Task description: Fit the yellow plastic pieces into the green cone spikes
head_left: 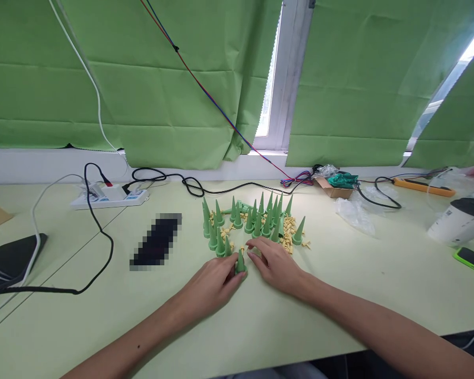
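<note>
1. While the head view looks down on the worktop (339,310), your left hand (216,284) is closed on a green cone (240,263), thumb and forefinger pinching it low, near its flared base.
2. That cone stands nearer the worktop's front edge than the other cones do. Its long axis is upright, narrow tip pointing up, and it lies just beyond your left fingertips, on their right side.
3. A small yellow piece (242,248) shows right by the cone's tip; whether it touches the tip or lies on the worktop behind it, you cannot tell from this angle.
4. Your right hand (278,266) is half curled, thumb and forefinger slightly parted, with nothing visible between them. Its fingertips are just to the right of the tip and point left toward it, so this hand is the nearer one to the top, while your left has the base.
5. Toward the worktop's back edge, more green cones (257,227) stand close together, with a row of cones (220,246) behind your left hand. Loose yellow pieces (288,234) lie heaped beyond your right hand, beside a lone cone (299,234).
6. Your left fingers hide part of the held cone's base, and your right palm is turned out of sight. Crowded cones cover one another, the small pieces blur together, and both forearms run out of frame.
</note>
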Motion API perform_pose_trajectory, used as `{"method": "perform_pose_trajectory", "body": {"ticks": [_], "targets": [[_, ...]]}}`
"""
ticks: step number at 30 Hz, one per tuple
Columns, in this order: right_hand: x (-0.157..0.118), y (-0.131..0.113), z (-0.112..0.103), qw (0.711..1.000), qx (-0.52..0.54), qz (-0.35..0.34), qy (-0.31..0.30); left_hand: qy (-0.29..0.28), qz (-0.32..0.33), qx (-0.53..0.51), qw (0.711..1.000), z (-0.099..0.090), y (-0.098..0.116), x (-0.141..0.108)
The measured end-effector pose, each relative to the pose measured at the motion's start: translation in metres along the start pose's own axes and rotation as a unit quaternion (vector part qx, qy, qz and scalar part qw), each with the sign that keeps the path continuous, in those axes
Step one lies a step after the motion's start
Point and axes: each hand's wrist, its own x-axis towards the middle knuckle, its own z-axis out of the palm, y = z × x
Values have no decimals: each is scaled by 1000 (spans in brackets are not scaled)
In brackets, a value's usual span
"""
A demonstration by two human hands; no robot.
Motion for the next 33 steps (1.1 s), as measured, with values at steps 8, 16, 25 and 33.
{"method": "perform_pose_trajectory", "body": {"ticks": [8,16,25,33], "targets": [[2,-14,-1,993,-115,9,-11,16,-1,-11,1000,4,-2,1],[21,-18,-8,982,-148,35,-108,10,2,-2,1000,3,-1,0],[44,-15,4,985,-108,13,-132,11,13,0,1000,1,1,0],[58,-3,10,985,-97,3,-145,14,18,-5,1000,0,2,0]]}}
